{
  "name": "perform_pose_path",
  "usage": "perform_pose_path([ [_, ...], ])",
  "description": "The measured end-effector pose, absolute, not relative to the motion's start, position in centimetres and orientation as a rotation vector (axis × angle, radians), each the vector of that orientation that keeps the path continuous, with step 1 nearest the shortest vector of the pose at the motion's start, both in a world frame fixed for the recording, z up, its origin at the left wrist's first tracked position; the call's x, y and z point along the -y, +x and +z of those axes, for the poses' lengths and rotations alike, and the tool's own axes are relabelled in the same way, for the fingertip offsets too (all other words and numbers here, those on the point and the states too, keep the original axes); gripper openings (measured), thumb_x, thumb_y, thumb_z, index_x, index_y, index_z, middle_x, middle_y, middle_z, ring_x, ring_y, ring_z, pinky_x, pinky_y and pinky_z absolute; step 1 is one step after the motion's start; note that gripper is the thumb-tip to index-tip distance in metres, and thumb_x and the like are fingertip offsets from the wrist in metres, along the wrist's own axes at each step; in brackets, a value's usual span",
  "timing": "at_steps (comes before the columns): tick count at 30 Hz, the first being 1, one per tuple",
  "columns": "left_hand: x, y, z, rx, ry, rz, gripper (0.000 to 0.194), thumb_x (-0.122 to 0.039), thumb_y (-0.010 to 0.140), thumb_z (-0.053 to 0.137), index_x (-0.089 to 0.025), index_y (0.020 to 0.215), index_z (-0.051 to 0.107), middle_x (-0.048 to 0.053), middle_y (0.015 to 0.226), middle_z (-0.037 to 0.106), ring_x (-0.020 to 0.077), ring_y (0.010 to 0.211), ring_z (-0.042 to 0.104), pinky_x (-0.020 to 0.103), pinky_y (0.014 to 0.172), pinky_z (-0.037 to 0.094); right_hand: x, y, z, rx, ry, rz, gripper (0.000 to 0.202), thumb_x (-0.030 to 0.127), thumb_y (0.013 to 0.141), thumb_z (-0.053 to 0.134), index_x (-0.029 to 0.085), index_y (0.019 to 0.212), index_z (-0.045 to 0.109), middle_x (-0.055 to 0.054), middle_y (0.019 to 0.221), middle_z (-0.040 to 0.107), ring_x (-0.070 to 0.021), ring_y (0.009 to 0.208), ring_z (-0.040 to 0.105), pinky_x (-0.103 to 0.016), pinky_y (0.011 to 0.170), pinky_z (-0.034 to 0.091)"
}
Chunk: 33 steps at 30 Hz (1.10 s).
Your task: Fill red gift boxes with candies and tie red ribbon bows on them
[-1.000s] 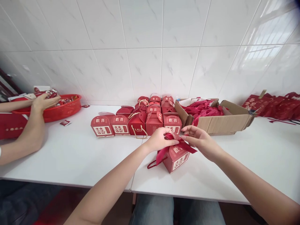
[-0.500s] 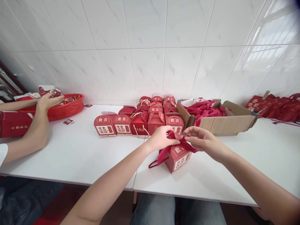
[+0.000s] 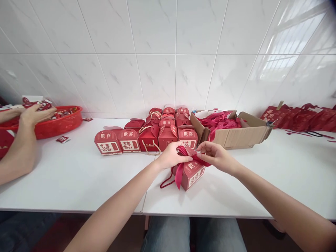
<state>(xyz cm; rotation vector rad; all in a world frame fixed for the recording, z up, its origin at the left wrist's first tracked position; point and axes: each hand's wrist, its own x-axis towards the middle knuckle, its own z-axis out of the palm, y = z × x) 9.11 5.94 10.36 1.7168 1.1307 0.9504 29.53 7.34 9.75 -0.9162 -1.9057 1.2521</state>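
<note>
A small red gift box with white-panelled sides stands on the white table in front of me. Across its top runs a red ribbon, looped and partly knotted, with one tail hanging down the left side. My left hand pinches the ribbon's loop between thumb and fingers at the box's upper left. On the other side my right hand grips the ribbon near the knot with thumb and forefinger. A dark red cord handle sticks out to the left of the box.
Several red gift boxes stand in rows behind. A cardboard box of red ribbons sits right of them, with red bags farther right. At left, a co-worker's hands hold packets over a red basin; a small packet lies nearby.
The view has swung slightly right. Both hands stay at the ribbon; its loop at the left looks fuller, and the left tail now hangs straighter down the box.
</note>
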Motion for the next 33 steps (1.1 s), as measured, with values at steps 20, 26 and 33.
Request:
perform_pose_path([
  [20, -6.6, 9.2, 9.1, -1.196, 1.775, 0.874, 0.032, -0.044, 0.065, 0.074, -0.015, 0.076, 0.063, 0.005, 0.080, 0.069, 0.0189, 0.075, 0.063, 0.030, 0.067, 0.049, -8.0, 29.0, 8.8, 1.810, -0.903, 1.135, 0.023, 0.038, 0.080, 0.062, 0.019, 0.081, 0.049, 0.003, 0.072, 0.051, -0.0108, 0.065, 0.048, -0.026, 0.060, 0.040],
  [26, -6.9, 9.2, 8.6, -1.173, 1.774, 0.863, 0.033, -0.045, 0.066, 0.073, -0.015, 0.077, 0.064, 0.006, 0.082, 0.069, 0.0194, 0.075, 0.063, 0.030, 0.068, 0.049, -8.1, 29.7, 8.6, 1.784, -0.901, 1.213, 0.035, 0.044, 0.076, 0.065, 0.022, 0.075, 0.038, 0.006, 0.065, 0.043, -0.0093, 0.057, 0.039, -0.025, 0.054, 0.032],
  [33, -7.0, 9.2, 8.8, -1.152, 1.823, 0.827, 0.031, -0.043, 0.067, 0.072, -0.014, 0.077, 0.063, 0.006, 0.083, 0.069, 0.0192, 0.075, 0.063, 0.030, 0.068, 0.049, -8.6, 30.0, 8.5, 1.773, -0.867, 1.268, 0.046, 0.043, 0.075, 0.067, 0.023, 0.071, 0.026, 0.008, 0.063, 0.037, -0.0081, 0.055, 0.031, -0.025, 0.052, 0.027],
])
